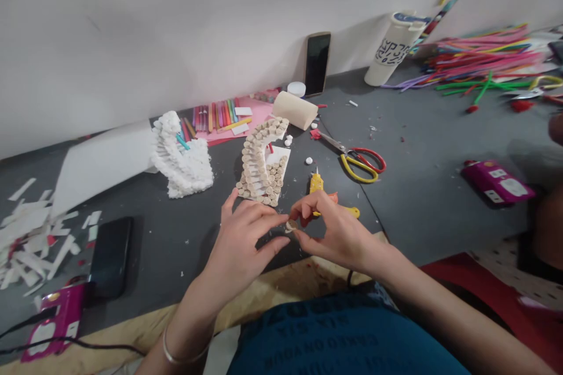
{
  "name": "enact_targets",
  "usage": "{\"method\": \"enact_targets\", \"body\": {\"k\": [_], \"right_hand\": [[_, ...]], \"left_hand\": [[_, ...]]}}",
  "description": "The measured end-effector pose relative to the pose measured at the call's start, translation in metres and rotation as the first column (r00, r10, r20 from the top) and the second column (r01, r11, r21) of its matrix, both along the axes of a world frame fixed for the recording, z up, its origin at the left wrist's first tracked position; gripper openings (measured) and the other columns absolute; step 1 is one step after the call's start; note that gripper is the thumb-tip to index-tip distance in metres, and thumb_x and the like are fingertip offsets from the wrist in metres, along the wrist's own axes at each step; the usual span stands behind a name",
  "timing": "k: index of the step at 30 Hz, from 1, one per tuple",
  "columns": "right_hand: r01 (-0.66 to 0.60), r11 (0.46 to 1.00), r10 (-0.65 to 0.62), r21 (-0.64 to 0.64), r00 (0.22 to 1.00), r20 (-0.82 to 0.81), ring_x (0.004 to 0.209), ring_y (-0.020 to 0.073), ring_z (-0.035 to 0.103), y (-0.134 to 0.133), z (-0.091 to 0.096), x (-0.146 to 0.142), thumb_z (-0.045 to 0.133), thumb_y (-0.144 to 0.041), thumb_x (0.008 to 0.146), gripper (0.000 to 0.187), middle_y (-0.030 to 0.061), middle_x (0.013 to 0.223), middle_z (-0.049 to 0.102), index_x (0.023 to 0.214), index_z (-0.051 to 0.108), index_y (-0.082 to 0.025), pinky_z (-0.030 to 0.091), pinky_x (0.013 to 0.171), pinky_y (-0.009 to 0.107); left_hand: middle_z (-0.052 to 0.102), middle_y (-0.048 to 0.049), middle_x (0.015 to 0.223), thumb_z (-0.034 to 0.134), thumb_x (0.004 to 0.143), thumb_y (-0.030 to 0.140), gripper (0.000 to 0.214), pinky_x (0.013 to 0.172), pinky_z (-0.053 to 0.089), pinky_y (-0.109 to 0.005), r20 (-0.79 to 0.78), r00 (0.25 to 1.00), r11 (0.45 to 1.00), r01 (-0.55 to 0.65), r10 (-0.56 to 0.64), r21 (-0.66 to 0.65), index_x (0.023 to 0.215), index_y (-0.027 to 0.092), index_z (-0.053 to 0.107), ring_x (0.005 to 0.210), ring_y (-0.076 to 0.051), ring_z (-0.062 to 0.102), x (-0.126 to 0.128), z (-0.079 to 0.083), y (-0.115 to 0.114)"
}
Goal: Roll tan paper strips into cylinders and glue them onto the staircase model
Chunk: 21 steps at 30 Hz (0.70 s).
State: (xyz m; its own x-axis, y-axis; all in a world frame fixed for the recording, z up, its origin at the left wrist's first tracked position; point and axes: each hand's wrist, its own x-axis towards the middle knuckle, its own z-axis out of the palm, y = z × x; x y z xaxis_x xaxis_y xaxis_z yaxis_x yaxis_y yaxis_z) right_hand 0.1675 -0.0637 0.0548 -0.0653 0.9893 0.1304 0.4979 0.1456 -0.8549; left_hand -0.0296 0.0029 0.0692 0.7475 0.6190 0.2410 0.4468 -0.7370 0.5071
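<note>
- From the head view, my right hand (338,231) is closed in a tight pinch, thumb and forefinger clamped on a small cream disc of rolled material (290,226), which my fingertips partly hide.
- My left hand (244,240) is apart from that pinch but just beside it, fingers loosely spread and curved, with the forefinger's tip close to the disc. I cannot tell whether they touch.
- Both hands hover over a dark grey table (422,217), close to its near edge.
- Directly ahead of my hands stands a curved stack of cream rolled discs and strips (263,161) on a white card (280,158).
- What is in hand is fine finger work on this one disc; that calls for a steady pinch.
- Just past my right hand lies a yellow and orange glue gun (316,184), with red-and-yellow-handled steel scissors (356,164) beyond it.
- To the left stands a fluffy white tiered form (180,158), and behind it colored markers (220,117) lie on pink paper (259,120).
- A cream foam roll (295,110) lies near the wall, beside an upright black phone (316,64).
- Bright pipe cleaners (479,58) are heaped at the far right.
</note>
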Motion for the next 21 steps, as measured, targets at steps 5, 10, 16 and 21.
{"method": "enact_targets", "body": {"k": [5, 10, 16, 21], "right_hand": [[-0.036, 0.999, 0.037, -0.033, 0.999, 0.027, 0.07, 0.015, 0.058, 0.005, 0.0, -0.003, 0.053, -0.023, 0.077, 0.016, 0.0059, 0.085, 0.065, 0.085, 0.039, -0.022, 0.045, 0.062, 0.031], [-0.071, 0.997, 0.072, -0.027, 0.996, 0.046, 0.074, 0.0166, 0.058, 0.009, -0.002, -0.001, 0.054, -0.021, 0.077, 0.015, 0.0053, 0.084, 0.064, 0.083, 0.041, -0.023, 0.046, 0.063, 0.032], [-0.074, 0.99, 0.062, -0.119, 0.992, -0.107, 0.076, 0.0156, 0.063, 0.016, -0.004, 0.01, 0.06, -0.02, 0.077, 0.021, 0.0035, 0.088, 0.067, 0.093, 0.046, -0.023, 0.049, 0.067, 0.031], [-0.026, 0.979, -0.018, -0.204, 0.977, -0.211, 0.074, 0.0161, 0.066, 0.02, -0.007, 0.011, 0.066, -0.023, 0.079, 0.033, 0.0023, 0.085, 0.071, 0.101, 0.042, -0.024, 0.05, 0.069, 0.032]], "left_hand": [[0.069, 0.0041, 0.087, 0.062, 0.091, 0.029, 0.009, 0.118, 0.009, -0.053, 0.001, 1.0, 1.0, -0.023, 0.023, -0.001, 0.095, 0.028, 0.069, 0.091, -0.016, 0.063, -0.003, 0.0, 0.001], [0.07, 0.0025, 0.09, 0.062, 0.09, 0.032, 0.009, 0.119, 0.01, -0.053, -0.043, 0.999, 0.996, -0.016, 0.013, -0.089, 0.095, 0.029, 0.068, 0.093, -0.018, 0.064, -0.001, -0.003, 0.005], [0.072, -0.0014, 0.105, 0.057, 0.092, 0.028, 0.024, 0.118, 0.008, -0.055, -0.041, 0.999, 0.99, -0.013, 0.007, -0.142, 0.115, 0.03, 0.066, 0.099, -0.02, 0.064, 0.005, -0.007, 0.008], [0.073, 0.0013, 0.097, 0.057, 0.093, 0.025, 0.013, 0.118, 0.015, -0.053, -0.002, 1.0, 0.985, -0.019, 0.019, -0.17, 0.1, 0.028, 0.068, 0.093, -0.018, 0.066, 0.009, -0.01, 0.008]]}}
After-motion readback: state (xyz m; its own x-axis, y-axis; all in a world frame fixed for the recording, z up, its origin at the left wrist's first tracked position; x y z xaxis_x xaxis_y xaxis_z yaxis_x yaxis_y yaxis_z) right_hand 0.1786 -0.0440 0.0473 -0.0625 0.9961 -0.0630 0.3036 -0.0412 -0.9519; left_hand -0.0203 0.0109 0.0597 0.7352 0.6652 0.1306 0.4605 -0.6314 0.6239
